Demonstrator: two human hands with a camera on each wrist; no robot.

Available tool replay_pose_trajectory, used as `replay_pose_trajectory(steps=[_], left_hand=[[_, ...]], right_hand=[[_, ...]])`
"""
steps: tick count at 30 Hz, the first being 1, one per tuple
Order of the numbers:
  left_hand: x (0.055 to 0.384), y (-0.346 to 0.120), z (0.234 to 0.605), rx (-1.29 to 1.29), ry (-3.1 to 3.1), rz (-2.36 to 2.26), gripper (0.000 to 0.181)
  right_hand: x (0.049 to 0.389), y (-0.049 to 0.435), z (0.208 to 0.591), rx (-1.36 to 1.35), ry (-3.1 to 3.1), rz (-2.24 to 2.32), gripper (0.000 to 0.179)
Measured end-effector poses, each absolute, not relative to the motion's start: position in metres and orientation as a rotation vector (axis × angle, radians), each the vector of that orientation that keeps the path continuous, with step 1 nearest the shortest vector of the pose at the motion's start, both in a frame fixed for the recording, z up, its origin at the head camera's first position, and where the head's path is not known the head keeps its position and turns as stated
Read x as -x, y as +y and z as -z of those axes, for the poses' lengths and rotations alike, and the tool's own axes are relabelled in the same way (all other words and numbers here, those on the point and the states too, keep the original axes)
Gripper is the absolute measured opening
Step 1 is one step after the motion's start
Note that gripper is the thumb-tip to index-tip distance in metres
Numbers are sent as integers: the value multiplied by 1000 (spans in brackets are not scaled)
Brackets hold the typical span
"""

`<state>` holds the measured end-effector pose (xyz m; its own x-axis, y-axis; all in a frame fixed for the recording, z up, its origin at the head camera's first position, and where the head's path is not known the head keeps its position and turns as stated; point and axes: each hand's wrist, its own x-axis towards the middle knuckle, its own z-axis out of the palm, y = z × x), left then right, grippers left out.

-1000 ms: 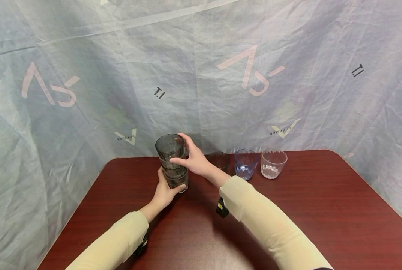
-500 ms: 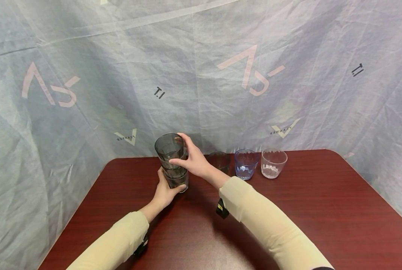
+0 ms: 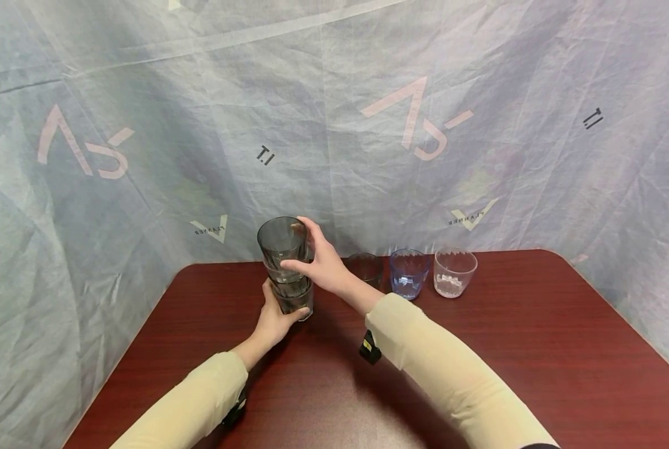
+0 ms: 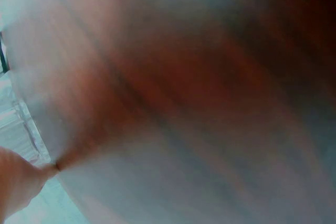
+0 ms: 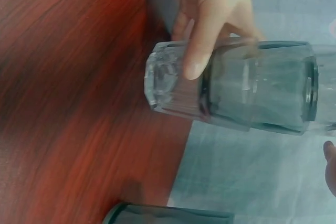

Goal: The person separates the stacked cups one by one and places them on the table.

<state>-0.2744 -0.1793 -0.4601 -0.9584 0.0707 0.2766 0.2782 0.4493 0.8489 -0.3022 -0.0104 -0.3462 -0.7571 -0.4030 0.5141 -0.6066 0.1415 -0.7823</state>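
Several tumblers nest upright in a stack on the left side of the table. My left hand (image 3: pixel 273 318) grips the lowest tumbler (image 3: pixel 295 302), its thumb across the front. Higher up, my right hand (image 3: pixel 326 265) holds the smoky grey top tumbler (image 3: pixel 278 246) by its right side, fingers behind and thumb in front. The right wrist view shows the stack (image 5: pixel 278 90) sideways, with the left thumb (image 5: pixel 199 59) near the base. Whether the base touches the table cannot be told. Most of the left wrist view is blurred; a piece of hand (image 4: pixel 18 182) shows at its left edge.
Right of the stack stand a dark tumbler (image 3: pixel 365 265), partly behind the right wrist, a blue tumbler (image 3: pixel 409 274) and a clear tumbler (image 3: pixel 454 272). The reddish-brown table (image 3: pixel 508 337) ends at a hanging grey cloth (image 3: pixel 334 125) behind.
My right hand has risen slightly with the top tumbler, so its rim sits a little higher. The left hand and the other tumblers have stayed in place.
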Motion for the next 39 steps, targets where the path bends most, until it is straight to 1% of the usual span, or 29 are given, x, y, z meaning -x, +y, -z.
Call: replay_pose_trajectory(steps=[9, 22, 32, 39], left_hand=[[276, -179, 462, 292, -2478, 1540, 102], [277, -178, 462, 268, -2470, 1516, 102], [276, -176, 463, 284, -2454, 1495, 103], [275, -175, 463, 284, -2439, 1491, 102]], right_hand=[[295, -5, 328, -979, -2069, -1764, 84], [292, 30, 316, -999, -1936, -1809, 81], [286, 70, 324, -1000, -1978, -1767, 81], [276, 99, 339, -922, -2066, -1735, 82]])
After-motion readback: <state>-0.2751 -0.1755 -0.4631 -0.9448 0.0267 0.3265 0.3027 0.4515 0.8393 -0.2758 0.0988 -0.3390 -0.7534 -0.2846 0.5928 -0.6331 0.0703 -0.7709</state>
